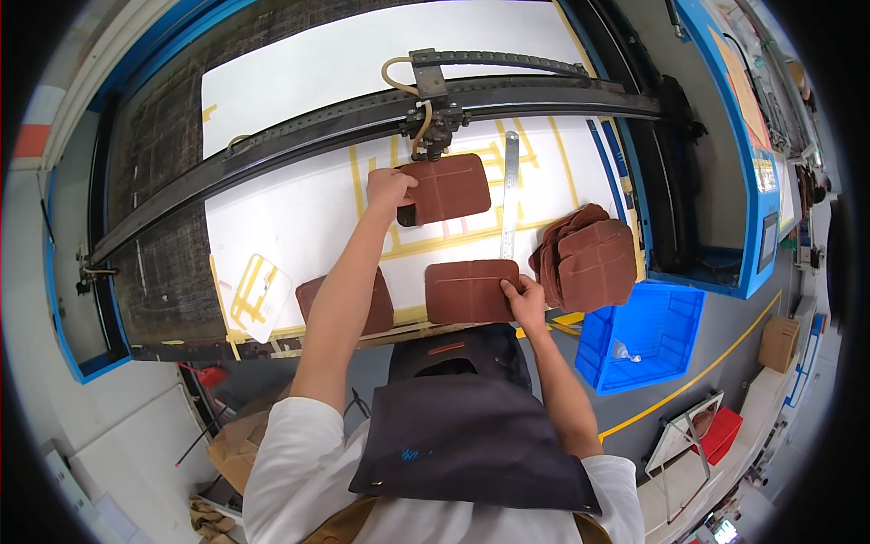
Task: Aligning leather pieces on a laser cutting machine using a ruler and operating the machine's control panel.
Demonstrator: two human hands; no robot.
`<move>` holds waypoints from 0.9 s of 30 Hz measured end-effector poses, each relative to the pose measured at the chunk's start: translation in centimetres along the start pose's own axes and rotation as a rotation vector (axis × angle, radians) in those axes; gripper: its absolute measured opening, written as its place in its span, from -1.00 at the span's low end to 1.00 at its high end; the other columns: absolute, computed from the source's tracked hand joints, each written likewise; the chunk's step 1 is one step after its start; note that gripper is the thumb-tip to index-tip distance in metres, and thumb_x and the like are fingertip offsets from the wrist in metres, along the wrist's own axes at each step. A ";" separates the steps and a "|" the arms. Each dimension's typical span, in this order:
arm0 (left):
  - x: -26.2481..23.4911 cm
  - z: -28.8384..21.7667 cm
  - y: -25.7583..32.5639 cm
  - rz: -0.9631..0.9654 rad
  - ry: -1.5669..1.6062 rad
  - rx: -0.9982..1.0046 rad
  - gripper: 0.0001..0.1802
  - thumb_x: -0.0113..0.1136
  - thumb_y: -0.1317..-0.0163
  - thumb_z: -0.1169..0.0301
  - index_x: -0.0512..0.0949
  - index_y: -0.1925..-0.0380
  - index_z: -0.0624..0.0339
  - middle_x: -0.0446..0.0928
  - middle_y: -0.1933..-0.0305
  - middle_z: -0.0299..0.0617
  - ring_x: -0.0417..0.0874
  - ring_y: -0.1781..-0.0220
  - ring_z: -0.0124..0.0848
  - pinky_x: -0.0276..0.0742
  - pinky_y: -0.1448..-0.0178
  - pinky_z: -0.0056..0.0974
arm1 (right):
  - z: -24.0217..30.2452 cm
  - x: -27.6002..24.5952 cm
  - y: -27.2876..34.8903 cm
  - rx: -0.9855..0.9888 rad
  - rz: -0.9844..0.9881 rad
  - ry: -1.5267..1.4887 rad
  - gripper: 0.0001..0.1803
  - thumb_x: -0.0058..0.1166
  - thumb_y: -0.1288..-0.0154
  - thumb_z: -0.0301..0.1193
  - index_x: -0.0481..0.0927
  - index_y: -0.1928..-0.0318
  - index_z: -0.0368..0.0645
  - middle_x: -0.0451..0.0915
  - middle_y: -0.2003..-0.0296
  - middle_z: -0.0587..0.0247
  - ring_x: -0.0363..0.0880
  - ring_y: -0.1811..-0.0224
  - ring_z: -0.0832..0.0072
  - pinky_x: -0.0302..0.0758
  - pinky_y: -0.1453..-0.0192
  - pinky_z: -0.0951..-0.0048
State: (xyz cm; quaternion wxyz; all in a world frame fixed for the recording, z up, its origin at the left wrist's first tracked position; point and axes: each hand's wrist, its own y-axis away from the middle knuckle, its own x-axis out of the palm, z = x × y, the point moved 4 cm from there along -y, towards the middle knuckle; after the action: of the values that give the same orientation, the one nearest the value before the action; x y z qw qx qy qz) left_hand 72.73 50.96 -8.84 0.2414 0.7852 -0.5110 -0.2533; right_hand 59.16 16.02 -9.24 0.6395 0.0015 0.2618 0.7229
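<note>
My left hand (pixel 390 189) is closed on the left edge of a reddish-brown leather-like panel (pixel 453 189) with rounded corners, under the machine's head (pixel 437 131). A small dark piece (pixel 407 216) shows below that hand. Nearer to me, my right hand (pixel 526 302) pinches the right edge of a second brown panel (pixel 464 288) at the table's front. Partly covered by my left forearm lies another brown panel (pixel 379 306). To the right of my right hand sits an uneven stack of brown panels (pixel 598 263), each with a pale line across it.
A dark gantry rail (pixel 308 127) spans the white, yellow-taped work surface (pixel 299 218). A metal ruler (pixel 511 181) lies right of the far panel. At the left is a taped white template (pixel 261 295). A blue crate (pixel 598 363) stands below the table's right front edge.
</note>
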 end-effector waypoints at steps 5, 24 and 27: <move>-2.2 -0.6 6.8 0.205 0.242 0.022 -0.74 0.33 -0.19 0.57 0.67 0.10 0.44 0.71 0.19 -0.07 0.76 0.23 -0.30 0.78 0.15 -0.24 | 1.8 -2.2 -0.2 -0.103 0.020 0.198 -0.81 0.25 -0.38 -0.44 0.71 0.11 -0.32 0.72 0.40 -0.03 0.71 0.41 0.37 0.57 0.26 0.34; -8.5 8.6 15.9 -0.376 -0.885 0.743 -0.54 0.40 -0.26 0.25 0.64 -0.14 0.16 0.59 -0.25 -0.03 0.57 -0.29 -0.02 0.46 -0.38 0.04 | 7.5 7.5 -17.3 -0.035 0.224 -0.243 -0.82 0.19 -0.51 -0.42 0.69 0.08 -0.29 0.63 0.39 0.51 0.45 0.38 0.78 0.42 0.30 0.62; -2.7 9.3 13.4 -0.276 -0.867 0.804 -0.36 0.39 -0.28 0.18 0.51 -0.33 0.12 0.38 -0.47 0.06 0.41 -0.47 0.04 0.31 -0.51 0.10 | 6.6 7.1 -17.5 -0.028 0.202 -0.230 -0.80 0.15 -0.54 -0.44 0.68 0.00 -0.32 0.71 0.27 0.41 0.55 0.30 0.75 0.51 0.19 0.64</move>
State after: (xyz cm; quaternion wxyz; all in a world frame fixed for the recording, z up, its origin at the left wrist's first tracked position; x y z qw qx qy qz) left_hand 56.65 47.54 -6.93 -0.3395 0.6991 -0.5119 -0.3660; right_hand 76.22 25.84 -12.57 0.5893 0.1014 0.1751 0.7821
